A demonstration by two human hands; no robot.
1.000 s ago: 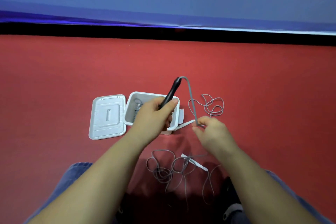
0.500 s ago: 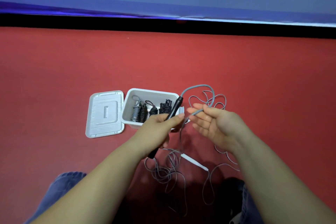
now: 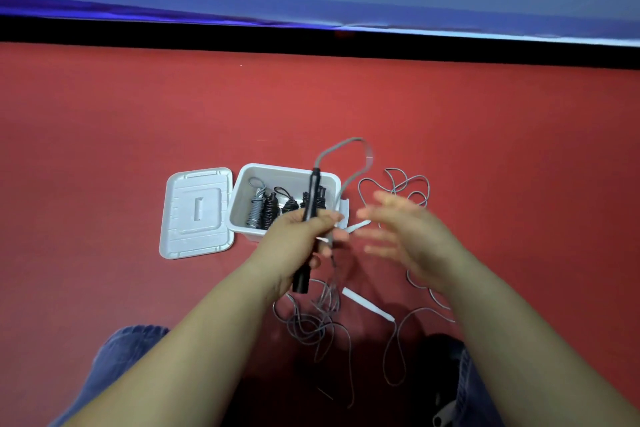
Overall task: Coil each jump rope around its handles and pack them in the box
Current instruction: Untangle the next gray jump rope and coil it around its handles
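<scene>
My left hand (image 3: pixel 298 236) grips a black jump-rope handle (image 3: pixel 313 198), held nearly upright in front of the white box (image 3: pixel 287 170). A grey cord (image 3: pixel 341 146) arcs from the handle's top and drops back down past my left fingers. My right hand (image 3: pixel 401 229) is blurred, fingers spread, just right of the left hand; I cannot tell if it touches the cord. Several coiled ropes (image 3: pixel 273 206) lie inside the box. Loose grey cord (image 3: pixel 311 322) is tangled on the floor below my hands.
The box's white lid (image 3: pixel 197 211) lies flat to the left of the box. White handles (image 3: pixel 367 303) and more loose cord (image 3: pixel 410 184) lie on the red floor (image 3: pixel 138 132). My knees in blue jeans (image 3: pixel 117 357) frame the bottom. A black strip and blue wall run along the back.
My left hand tipped the black handle more upright over the box. The cord loop rose higher. My right hand moved, now blurred with its fingers spread.
</scene>
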